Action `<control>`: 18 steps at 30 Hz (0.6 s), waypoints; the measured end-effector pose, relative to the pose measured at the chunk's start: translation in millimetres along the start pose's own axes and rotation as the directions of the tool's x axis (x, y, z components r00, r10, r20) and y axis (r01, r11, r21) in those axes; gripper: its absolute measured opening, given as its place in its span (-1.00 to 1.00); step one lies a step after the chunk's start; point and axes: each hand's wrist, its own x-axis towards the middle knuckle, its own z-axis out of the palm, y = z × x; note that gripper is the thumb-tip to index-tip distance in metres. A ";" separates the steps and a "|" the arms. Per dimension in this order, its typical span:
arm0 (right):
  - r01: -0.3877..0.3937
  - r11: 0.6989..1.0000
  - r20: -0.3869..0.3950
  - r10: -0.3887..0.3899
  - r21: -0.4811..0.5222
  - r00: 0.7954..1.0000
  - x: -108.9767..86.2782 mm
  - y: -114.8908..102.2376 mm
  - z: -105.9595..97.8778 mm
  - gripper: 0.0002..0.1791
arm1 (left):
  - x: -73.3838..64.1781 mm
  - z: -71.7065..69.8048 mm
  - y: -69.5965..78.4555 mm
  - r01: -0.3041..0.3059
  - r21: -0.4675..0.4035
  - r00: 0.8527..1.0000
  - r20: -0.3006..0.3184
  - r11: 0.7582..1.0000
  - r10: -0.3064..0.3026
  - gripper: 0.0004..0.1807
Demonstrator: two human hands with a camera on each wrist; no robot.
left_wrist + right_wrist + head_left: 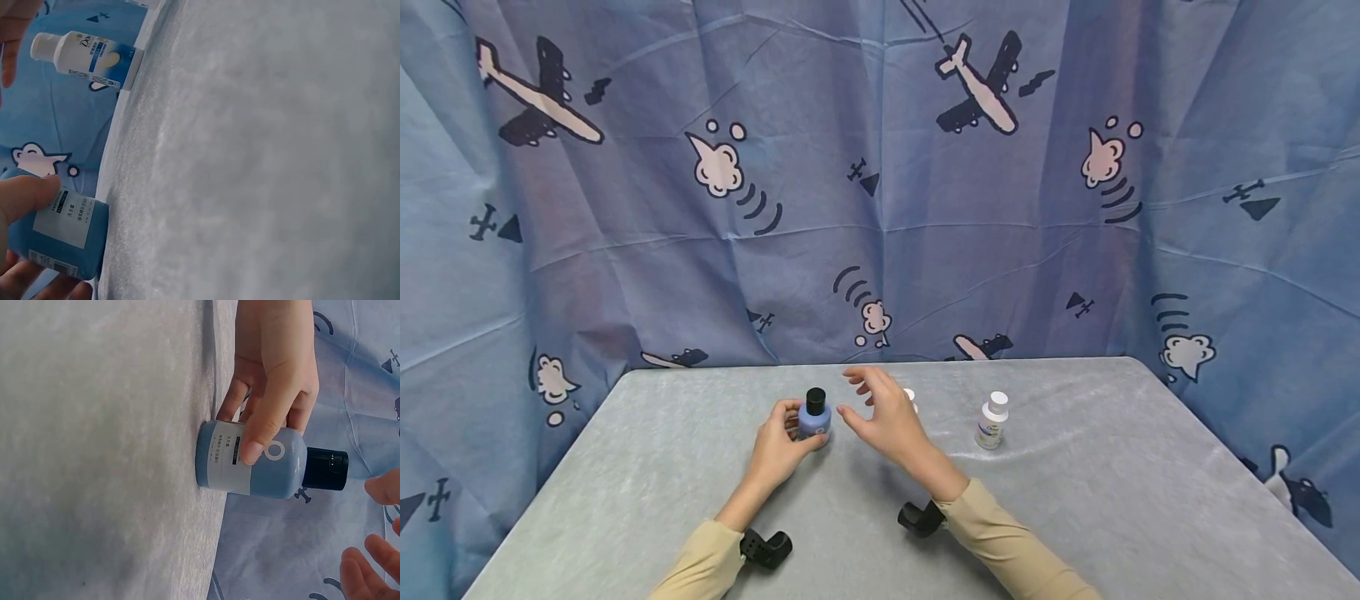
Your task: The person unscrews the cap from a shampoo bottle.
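Note:
A blue bottle [815,423] with a black cap [326,469] and a white label stands upright on the table, left of centre. My left hand [777,452] holds it around the body, thumb across the label and fingers behind. To the right of the cap is my right hand [889,423], its fingers spread and loosely bent, apart from the bottle with nothing in it. Mostly hidden behind that hand in the head view, a white-capped bottle [910,396] shows only a little. The left wrist view shows a white bottle [103,60] with a blue and yellow label.
Farther right on the grey-covered table [1075,500] stands a small white bottle [991,423] with a white cap. A blue curtain [820,183] with printed airplanes hangs behind the table's far edge. Both wrists carry black camera mounts [767,550].

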 end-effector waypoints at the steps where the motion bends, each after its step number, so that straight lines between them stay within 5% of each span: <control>1: 0.000 1.000 0.001 0.000 0.002 1.000 0.1 -0.2 0.2 -0.52 | -0.1 0.1 0.0 -0.007 0.002 1.000 -0.002 1.000 0.007 -0.38; 18: -0.009 1.000 0.009 0.009 0.028 1.000 1.2 -3.2 2.8 -0.52 | 1.0 2.6 -0.8 -0.057 0.052 0.996 -0.062 0.997 0.060 -0.39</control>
